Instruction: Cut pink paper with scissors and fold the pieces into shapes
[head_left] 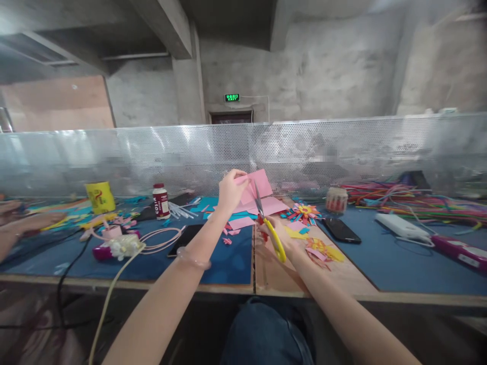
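Observation:
My left hand (229, 192) pinches a folded pink paper sheet (256, 186) and holds it up above the table. My right hand (280, 237) grips yellow-handled scissors (271, 229), whose blades point up into the lower edge of the pink paper. More pink sheets (266, 207) and small pink scraps (232, 232) lie on the blue mat (228, 263) under both hands.
A paper flower (304, 212), black phones (340, 230) (186, 238), a white power strip (401, 226), coloured strips (418, 200), a glue bottle (161, 201), a yellow tub (100, 196) and cables lie around. Another person's hands (19, 223) are at the left. A perforated metal screen (243, 152) backs the table.

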{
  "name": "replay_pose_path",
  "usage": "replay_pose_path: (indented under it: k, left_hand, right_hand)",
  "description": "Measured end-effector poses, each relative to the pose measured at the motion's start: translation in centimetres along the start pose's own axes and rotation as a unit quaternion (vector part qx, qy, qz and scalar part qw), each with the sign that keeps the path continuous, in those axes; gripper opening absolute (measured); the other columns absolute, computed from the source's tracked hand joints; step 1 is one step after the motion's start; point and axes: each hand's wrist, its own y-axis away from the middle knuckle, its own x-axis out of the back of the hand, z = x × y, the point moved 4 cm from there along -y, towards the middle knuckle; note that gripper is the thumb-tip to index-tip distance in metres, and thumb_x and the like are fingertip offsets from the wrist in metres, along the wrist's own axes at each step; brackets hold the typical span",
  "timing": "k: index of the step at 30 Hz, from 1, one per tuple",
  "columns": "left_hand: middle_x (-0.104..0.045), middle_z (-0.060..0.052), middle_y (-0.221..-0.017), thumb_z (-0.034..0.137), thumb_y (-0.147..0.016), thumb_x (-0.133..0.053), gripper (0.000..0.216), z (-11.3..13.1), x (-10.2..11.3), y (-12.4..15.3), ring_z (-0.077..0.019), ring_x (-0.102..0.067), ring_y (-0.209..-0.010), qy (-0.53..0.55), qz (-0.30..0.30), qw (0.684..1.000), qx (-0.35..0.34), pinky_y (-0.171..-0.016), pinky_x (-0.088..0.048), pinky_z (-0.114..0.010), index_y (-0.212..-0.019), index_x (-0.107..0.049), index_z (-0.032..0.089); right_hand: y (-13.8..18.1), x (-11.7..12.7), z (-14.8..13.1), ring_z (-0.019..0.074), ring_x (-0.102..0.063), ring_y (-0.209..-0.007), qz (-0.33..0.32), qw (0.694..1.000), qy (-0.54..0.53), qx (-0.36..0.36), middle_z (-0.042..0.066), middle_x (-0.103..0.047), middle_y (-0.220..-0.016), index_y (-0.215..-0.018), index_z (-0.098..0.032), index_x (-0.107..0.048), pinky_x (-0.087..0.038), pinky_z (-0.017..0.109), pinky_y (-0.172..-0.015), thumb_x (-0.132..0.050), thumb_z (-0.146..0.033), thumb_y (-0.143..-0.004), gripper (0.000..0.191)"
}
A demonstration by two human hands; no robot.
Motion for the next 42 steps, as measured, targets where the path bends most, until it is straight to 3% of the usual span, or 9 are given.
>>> replay_pose_path:
  k: [13,20,35,42]
  left_hand:
    - [-0.066,-0.003,-0.087,0.022,-0.071,-0.062,0.01,-0.49,-0.33,0.29,-0.0179,-0.06,-0.086,-0.011,-0.008,1.0,0.011,-0.079,-0.043,-0.03,-0.08,-0.06,0.019]
    - [-0.066,-0.002,-0.086,0.02,-0.069,-0.063,0.011,-0.44,-0.53,0.31,-0.0171,-0.06,-0.085,-0.01,-0.013,1.0,0.003,-0.079,-0.043,-0.029,-0.079,-0.06,0.019]
    - [-0.066,-0.003,-0.086,0.02,-0.069,-0.063,0.011,-0.7,-0.37,0.37,-0.018,-0.06,-0.086,-0.011,-0.019,1.0,0.019,-0.081,-0.044,-0.031,-0.079,-0.059,0.019]
    - [-0.066,-0.003,-0.086,0.02,-0.07,-0.062,0.011,-0.82,-0.32,0.48,-0.0173,-0.06,-0.086,-0.019,-0.018,1.0,0.016,-0.081,-0.044,-0.03,-0.08,-0.059,0.019]
  right_hand:
    - [-0.13,0.01,0.63,0.0123,-0.048,-0.06,-0.015,1.0,0.014,0.006,0.001,-0.054,-0.064,-0.083,-0.013,-0.058,-0.039,0.026,-0.059,-0.058,-0.03,-0.071,0.021]
    - [-0.36,0.08,0.92,0.0162,-0.054,-0.072,-0.009,1.0,0.013,0.006,0.006,-0.06,-0.077,-0.093,-0.012,-0.058,-0.041,0.028,-0.065,-0.061,-0.03,-0.07,0.029]
    - [-0.14,-0.22,0.76,0.0131,-0.052,-0.061,-0.024,1.0,0.013,0.001,0.002,-0.057,-0.064,-0.089,-0.011,-0.06,-0.042,0.026,-0.059,-0.058,-0.03,-0.072,0.026]
    - [-0.06,0.09,0.64,0.0175,-0.055,-0.08,-0.004,1.0,0.016,0.006,0.006,-0.062,-0.081,-0.097,-0.012,-0.059,-0.042,0.027,-0.072,-0.059,-0.03,-0.071,0.031]
